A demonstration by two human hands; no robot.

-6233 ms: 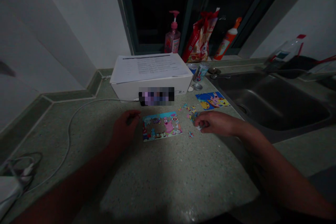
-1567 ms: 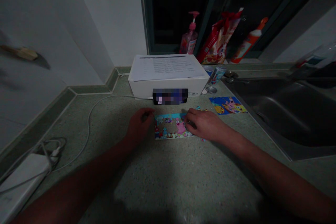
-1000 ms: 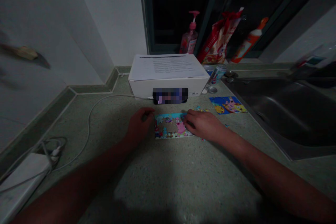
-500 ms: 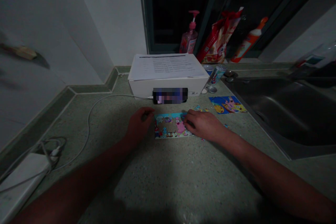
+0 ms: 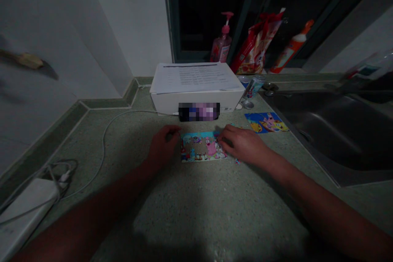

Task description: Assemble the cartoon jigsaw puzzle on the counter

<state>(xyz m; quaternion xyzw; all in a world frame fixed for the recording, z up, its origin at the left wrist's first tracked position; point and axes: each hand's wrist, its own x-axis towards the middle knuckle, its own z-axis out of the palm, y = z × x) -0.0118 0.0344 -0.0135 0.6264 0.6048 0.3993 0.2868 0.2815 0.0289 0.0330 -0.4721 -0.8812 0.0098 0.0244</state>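
The jigsaw puzzle (image 5: 201,151) lies flat on the table (image 5: 190,217), and the left hand (image 5: 163,145) sits curled just beside its left edge, with nothing to see in it. The right hand (image 5: 242,144) is partly open, with its fingers (image 5: 223,135) on the puzzle's right edge, and I cannot tell if it has a piece. A picture card (image 5: 265,123) and a few loose pieces (image 5: 237,161) lie near the puzzle on the right, and a white box (image 5: 162,104) is just behind it.

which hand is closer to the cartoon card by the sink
Right hand, sitting left of the cartoon card without touching it; the left hand is farther left, past the jigsaw puzzle.
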